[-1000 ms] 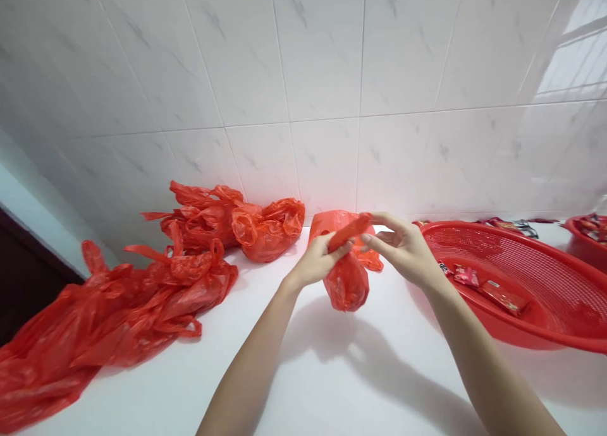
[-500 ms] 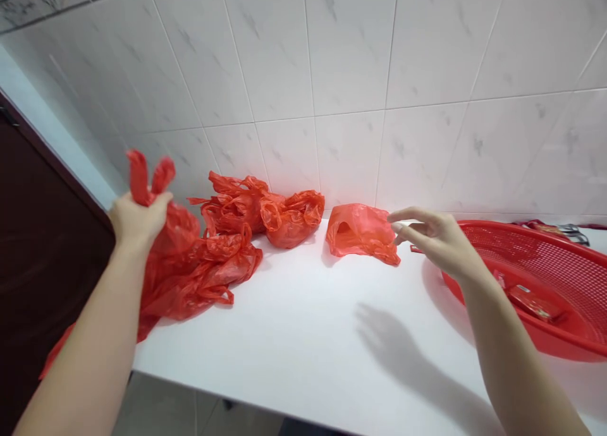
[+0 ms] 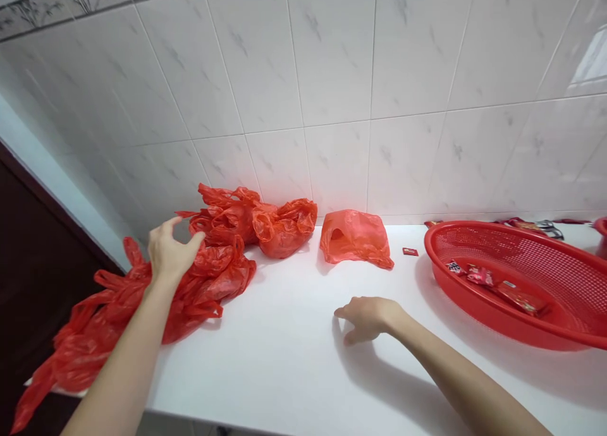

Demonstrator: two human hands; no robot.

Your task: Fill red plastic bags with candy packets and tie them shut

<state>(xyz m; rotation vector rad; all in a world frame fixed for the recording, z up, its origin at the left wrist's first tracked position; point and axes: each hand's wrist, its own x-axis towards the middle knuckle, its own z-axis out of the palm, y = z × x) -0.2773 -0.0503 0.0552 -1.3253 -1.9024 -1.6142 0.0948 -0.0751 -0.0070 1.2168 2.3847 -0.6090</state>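
On my feed the pale tiled wall (image 3: 332, 76) fills the upper half of the frame, and the white table (image 3: 265, 366) spreads below it. Next in size I have the heap of red plastic bags (image 3: 85, 347), sprawled across the lower left with loops of handle sticking out. The red mesh basket (image 3: 484, 316) sits at the right edge. Bunched red bags (image 3: 284, 230) stand by the wall, left of centre, and a single flattened red bag (image 3: 355, 234) lies just right of them. My left hand (image 3: 168, 253) is over the heap, thumb and fingers spread, gripping nothing; I can't tell if it touches the plastic. My right hand (image 3: 367, 316) is near the middle of the table, loosely bent, thumb apart, holding nothing. Small wrapped packets (image 3: 480, 275) lie in the basket; a tiny red packet (image 3: 410, 251) lies left of it.
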